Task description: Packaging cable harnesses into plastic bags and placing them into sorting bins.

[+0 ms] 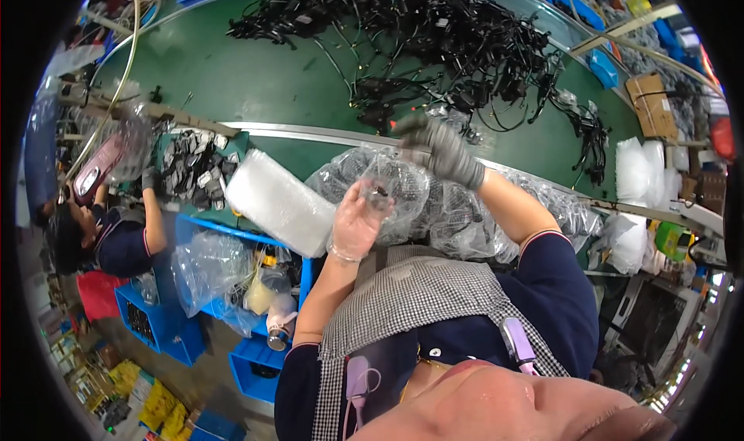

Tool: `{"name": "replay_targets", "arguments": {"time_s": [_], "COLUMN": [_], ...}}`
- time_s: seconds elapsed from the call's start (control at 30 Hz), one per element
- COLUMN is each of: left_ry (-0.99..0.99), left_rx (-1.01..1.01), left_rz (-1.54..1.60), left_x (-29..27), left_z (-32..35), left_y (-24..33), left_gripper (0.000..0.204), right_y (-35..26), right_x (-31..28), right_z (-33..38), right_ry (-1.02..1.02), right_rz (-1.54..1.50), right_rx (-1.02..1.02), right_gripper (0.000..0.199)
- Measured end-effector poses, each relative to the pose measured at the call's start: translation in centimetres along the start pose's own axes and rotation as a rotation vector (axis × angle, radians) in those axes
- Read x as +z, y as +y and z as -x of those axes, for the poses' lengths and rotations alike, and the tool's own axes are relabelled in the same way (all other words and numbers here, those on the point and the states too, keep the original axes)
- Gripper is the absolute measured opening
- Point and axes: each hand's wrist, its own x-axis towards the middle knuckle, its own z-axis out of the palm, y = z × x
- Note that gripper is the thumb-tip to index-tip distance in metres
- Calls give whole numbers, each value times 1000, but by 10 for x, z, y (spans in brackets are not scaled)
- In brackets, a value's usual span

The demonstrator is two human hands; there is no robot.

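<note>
My left hand (358, 225), bare, is raised in front of my apron. Its fingers are closed on a small clear plastic bag (378, 167), with a little dark spot near the fingertips. To its right, my right hand (446, 153) wears a grey glove and reaches over the metal edge of the green belt. Its fingers are curled, and what they hold, if anything, is hidden. Just beyond it lies a large tangled heap of black cables (457, 46) with connectors. Under both hands sit bundles wrapped in clear plastic (465, 216).
A stack of clear bags (279, 201) lies left of my left hand. Blue bins (256, 371) stand lower left. Another person (124, 236) works at far left by a pile of small black packets (198, 166). A cardboard box (652, 104) stands at right.
</note>
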Motion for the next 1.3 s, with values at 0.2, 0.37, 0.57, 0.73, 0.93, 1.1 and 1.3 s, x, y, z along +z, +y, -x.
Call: {"name": "replay_targets", "arguments": {"time_s": [0.2,0.37,0.57,0.73,0.93,1.1,1.3], "left_ry": [24,118,190,183,184,225,256], "left_rx": [-50,5,-8,-70,-85,-48,-49], "left_rz": [15,34,34,2,-12,11,-18], "left_x": [-5,-14,-21,-15,-10,-8,-6], "left_z": [-5,1,-6,-18,-27,-31,-28], "left_y": [-8,-6,-7,-13,-16,-19,-22], "left_gripper": [35,36,36,36,35,35,34], "right_y": [167,245,217,230,226,240,222], "right_x": [-145,-143,-89,-119,-139,-174,-142], "right_z": [-37,-15,34,44,47,34,9], "right_ry": [543,-521,-550,-318,84,405,-343], "right_rz": [-49,1001,968,944,230,572,901], "right_rx": [540,751,758,860,826,776,836], "right_gripper": [11,30,33,35,32,41,60]}}
